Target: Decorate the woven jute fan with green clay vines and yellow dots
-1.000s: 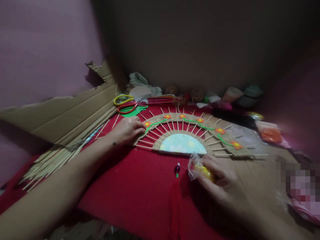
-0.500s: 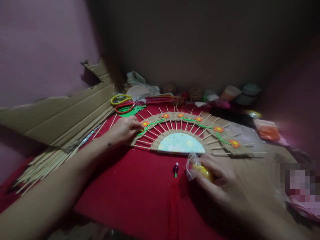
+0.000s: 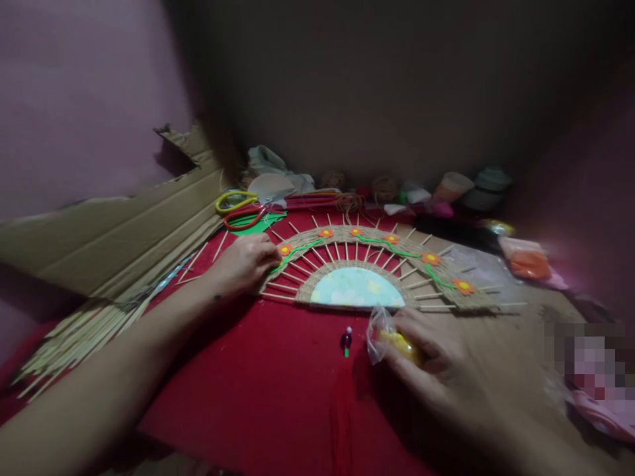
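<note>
A half-round fan (image 3: 342, 231) of woven twine on thin sticks lies in front of me, with orange flowers, green vine strands and a pale blue patterned cloth centre (image 3: 357, 287). At its left end, my left hand (image 3: 251, 261) has its fingers pressed together beside the leftmost flower (image 3: 285, 250); whatever they pinch is hidden. My right hand (image 3: 436, 357) is closed around a clear plastic bag of soft yellow clay (image 3: 404, 347), just below the fan's straight edge. Between the hands lies a red tassel (image 3: 342, 410) topped by a dark bead (image 3: 346, 340).
Scissors (image 3: 243, 208) with yellow and red handles rest behind the fan on green sheets (image 3: 255, 223). Torn cardboard (image 3: 124, 231) and a bundle of sticks (image 3: 74, 337) are at left. Twine balls (image 3: 383, 188), a cup (image 3: 454, 187) and a bag of orange clay (image 3: 528, 261) stand around the back and right.
The view has shifted slightly. A small yellow bit that showed at my left fingertips no longer shows. My right hand keeps its hold on the bag and has hardly moved.
</note>
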Tool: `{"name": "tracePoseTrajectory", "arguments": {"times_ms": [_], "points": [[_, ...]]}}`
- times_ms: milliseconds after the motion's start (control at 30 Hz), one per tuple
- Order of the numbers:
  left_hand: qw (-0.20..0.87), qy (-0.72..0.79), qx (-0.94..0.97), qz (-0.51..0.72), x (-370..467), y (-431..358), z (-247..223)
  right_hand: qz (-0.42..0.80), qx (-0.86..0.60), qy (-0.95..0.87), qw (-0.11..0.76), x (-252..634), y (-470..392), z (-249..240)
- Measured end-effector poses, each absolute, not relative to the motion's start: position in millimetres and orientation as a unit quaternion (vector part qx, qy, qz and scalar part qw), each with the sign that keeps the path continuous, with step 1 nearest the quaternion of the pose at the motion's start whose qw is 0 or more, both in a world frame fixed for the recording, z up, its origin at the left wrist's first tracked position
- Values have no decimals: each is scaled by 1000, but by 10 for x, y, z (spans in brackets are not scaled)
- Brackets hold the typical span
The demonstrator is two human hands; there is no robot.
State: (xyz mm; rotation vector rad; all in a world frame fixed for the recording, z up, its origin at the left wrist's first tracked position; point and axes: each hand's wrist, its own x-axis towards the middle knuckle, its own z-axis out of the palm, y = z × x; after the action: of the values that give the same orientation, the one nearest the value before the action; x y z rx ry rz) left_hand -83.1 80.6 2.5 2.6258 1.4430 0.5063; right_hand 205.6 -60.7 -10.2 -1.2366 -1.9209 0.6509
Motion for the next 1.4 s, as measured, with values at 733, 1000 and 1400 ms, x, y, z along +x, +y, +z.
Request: {"name": "tracePoseTrajectory", "arguments": {"times_ms": [733,1000,1400], "points": [[-42,468,881,58,-798,667,92,259,-468,-757,375,2064,-593,-138],[-143,484,862,45,-799,643,-53,265,-474,-749,381,2064,-598,-146],[-154,503,851,-8,-759,596,10,251,-476,-754,376,2057,-597,-132]]}}
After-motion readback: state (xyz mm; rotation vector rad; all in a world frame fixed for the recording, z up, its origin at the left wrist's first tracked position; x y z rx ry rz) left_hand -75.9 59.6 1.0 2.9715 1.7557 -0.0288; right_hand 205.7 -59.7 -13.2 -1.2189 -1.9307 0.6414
